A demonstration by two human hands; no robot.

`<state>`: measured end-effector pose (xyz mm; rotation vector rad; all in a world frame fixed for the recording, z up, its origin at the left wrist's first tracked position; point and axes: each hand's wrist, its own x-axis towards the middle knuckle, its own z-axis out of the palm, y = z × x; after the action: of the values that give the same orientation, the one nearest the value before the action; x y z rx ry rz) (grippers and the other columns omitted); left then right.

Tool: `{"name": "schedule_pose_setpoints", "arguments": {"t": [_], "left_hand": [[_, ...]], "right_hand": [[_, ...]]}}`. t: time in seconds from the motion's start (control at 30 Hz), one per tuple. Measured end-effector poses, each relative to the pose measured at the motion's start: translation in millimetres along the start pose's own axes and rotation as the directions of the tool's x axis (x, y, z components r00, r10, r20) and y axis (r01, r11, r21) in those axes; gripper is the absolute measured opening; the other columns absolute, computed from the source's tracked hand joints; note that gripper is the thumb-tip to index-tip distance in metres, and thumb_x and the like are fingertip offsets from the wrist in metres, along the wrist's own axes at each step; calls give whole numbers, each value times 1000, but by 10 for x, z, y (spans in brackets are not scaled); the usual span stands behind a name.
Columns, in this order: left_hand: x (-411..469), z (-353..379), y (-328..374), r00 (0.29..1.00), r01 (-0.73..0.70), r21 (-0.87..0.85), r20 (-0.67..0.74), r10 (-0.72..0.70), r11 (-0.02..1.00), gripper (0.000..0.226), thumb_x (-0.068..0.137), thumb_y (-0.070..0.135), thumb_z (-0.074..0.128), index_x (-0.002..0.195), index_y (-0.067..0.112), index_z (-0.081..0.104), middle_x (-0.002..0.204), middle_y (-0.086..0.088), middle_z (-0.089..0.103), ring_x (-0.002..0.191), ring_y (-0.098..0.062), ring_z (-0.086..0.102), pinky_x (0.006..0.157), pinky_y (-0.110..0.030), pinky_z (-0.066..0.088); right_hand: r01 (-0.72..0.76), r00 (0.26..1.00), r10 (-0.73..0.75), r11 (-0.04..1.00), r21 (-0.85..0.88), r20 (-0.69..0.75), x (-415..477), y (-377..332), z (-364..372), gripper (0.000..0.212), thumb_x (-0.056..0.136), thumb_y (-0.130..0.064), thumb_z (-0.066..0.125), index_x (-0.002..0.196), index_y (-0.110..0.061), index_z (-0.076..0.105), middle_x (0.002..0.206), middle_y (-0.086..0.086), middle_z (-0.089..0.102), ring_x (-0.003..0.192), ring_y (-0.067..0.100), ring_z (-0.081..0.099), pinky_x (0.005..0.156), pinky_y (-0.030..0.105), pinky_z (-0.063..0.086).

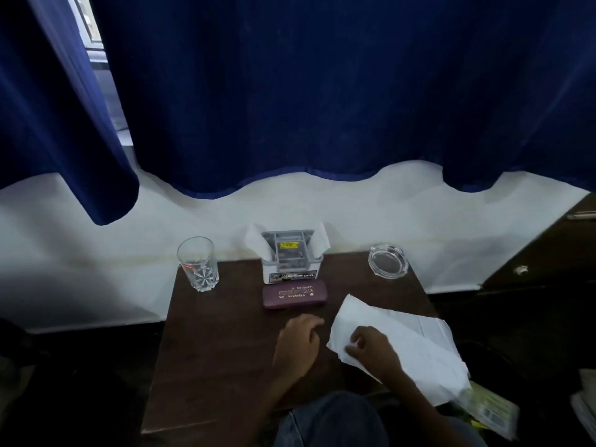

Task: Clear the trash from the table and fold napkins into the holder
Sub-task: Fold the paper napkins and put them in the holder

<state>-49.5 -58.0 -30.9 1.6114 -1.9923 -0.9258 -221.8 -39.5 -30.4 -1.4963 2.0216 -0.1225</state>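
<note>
A grey-and-white napkin holder [287, 257] stands at the back middle of the dark wooden table [206, 350], with white napkin corners poking out at both sides. White napkins [416, 343] lie spread over the table's right front, reaching past its edge. My right hand [371, 348] pinches the left edge of the top napkin. My left hand [298, 341] hovers just left of it over the bare wood, fingers loosely curled and holding nothing.
A maroon spectacle case [294, 297] lies right in front of the holder. An empty glass tumbler [198, 263] stands at the back left, a glass ashtray [388, 261] at the back right. A plastic packet [490, 411] lies below the table's right front corner. Blue curtain hangs behind.
</note>
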Motion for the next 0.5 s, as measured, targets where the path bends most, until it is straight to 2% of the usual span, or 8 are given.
{"name": "schedule_pose_setpoints", "arguments": {"t": [0.03,0.1,0.17,0.3,0.37,0.43,0.5], "left_hand": [[-6,72,11,994,-6,58,110,-1,998,43,88,10,42,127,24,54,139,5,48,127,-16,42,108,-32,34],[-17,176,29,976,2,114,215,-27,993,45,90,13,40,132,26,50,144,5,42,129,-19,39,109,-33,34],[-32,219,36,974,39,113,218,-63,993,46,89,12,40,132,26,49,144,4,41,129,-20,38,108,-31,32],[-65,183,50,976,149,-1,161,-147,989,46,86,4,45,129,16,52,138,-3,47,128,-19,43,106,-20,26],[-77,163,71,970,202,-70,155,-189,977,45,85,1,46,128,11,53,135,-7,51,126,-19,46,105,-19,27],[-87,152,126,958,255,-136,168,-232,957,45,85,0,47,128,10,53,134,-8,53,126,-19,49,105,-20,31],[-108,129,252,953,280,-235,185,-241,931,46,85,-3,46,128,10,53,134,-9,55,125,-19,50,101,-20,35]], "right_hand": [[4,1000,-4,1000,-2,-3,-26,-6,76,19,79,-35,66,85,-27,50,92,-7,48,90,11,53,79,23,41],[17,998,-18,1000,-13,-54,-52,-26,174,19,81,-36,64,88,-27,49,94,-7,43,93,12,51,78,23,40],[8,993,-6,1000,16,-115,-57,-49,198,7,86,-30,58,88,-25,55,96,-3,48,94,14,53,80,24,43],[4,986,22,988,155,-166,-46,-19,136,17,87,-23,59,91,-14,73,100,2,68,87,13,58,79,21,42],[41,977,22,957,287,-211,-72,-8,50,15,83,-18,64,82,-8,76,84,4,74,78,15,63,77,27,47],[67,970,50,883,464,-236,-112,-6,-61,13,80,-10,68,71,-4,75,62,4,69,60,16,60,71,36,52],[50,978,88,776,629,-187,-180,-35,-188,17,80,-5,67,65,-7,73,58,5,64,52,15,57,58,29,53]]}}
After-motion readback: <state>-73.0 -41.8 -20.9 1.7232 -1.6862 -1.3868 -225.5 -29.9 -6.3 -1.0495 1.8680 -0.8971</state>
